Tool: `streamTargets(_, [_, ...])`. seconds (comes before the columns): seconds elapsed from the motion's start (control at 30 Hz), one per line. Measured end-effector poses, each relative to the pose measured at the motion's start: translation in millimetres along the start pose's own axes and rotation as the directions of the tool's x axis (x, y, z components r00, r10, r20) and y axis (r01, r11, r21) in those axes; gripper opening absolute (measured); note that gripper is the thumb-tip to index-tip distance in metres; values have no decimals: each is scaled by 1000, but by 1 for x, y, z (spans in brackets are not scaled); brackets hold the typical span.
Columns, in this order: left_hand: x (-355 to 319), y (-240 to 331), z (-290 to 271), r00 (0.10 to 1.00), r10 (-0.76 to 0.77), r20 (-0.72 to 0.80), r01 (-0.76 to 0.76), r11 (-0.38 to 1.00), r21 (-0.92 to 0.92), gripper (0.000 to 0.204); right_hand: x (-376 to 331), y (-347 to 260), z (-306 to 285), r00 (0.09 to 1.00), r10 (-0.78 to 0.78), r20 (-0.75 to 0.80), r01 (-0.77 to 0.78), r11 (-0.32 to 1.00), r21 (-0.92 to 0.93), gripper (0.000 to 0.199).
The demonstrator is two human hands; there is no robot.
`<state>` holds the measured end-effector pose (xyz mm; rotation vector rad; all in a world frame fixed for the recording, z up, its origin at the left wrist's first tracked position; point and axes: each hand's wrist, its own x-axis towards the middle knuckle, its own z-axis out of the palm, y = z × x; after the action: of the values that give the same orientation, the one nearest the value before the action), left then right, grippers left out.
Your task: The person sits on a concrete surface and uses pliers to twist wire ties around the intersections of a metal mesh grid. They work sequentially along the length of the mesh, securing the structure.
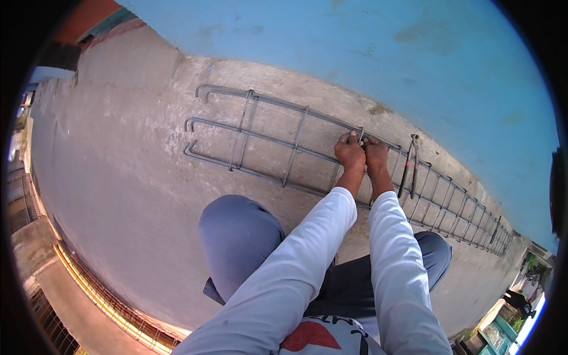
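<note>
Both hands gripping the top bar of a rebar cage (pixel 278 148) lying on a concrete floor (pixel 118 177).
The left hand (pixel 350 151) and right hand (pixel 375 152) close side by side, touching, fingers curled over the bar at a stirrup (pixel 361 135); pincers (pixel 409 165) hang just right of the right hand; the blue wall (pixel 384 53) lies beyond the hands.

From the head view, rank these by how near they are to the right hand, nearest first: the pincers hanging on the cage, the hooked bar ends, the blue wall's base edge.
1. Pincers: hung on the rebar cage, just right of the right hand.
2. Blue wall base edge: beyond the hand, behind the cage.
3. Hooked bar ends: far left end of the cage.
</note>
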<state>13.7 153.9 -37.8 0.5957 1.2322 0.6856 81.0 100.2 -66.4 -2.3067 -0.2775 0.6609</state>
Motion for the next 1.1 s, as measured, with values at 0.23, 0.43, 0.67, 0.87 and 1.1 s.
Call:
streamTargets(0.23, [14, 12, -11, 941, -323, 97, 332, 937, -108, 12, -13, -29, -14, 996, -18, 93, 34, 983, -179, 27])
streamTargets(0.43, [37, 5, -13, 902, -416, 114, 430, 889, -160, 13, -11, -37, -16, 956, -242, 164, 289, 872, -396, 30])
streamTargets(0.67, [37, 6, -13, 841, -518, 156, 531, 845, -57, 12, -14, -57, -40, 883, -236, 406, 350, 908, -232, 33])
streamTargets(0.87, [36, 12, -13, 811, -568, 142, 580, 812, -64, 14, -20, -76, -42, 930, 17, 367, 57, 980, -189, 47])
streamTargets(1.1, [50, 8, -12, 918, -389, 81, 387, 921, 38, 11, -12, -74, -27, 922, -93, 376, 228, 915, -333, 48])
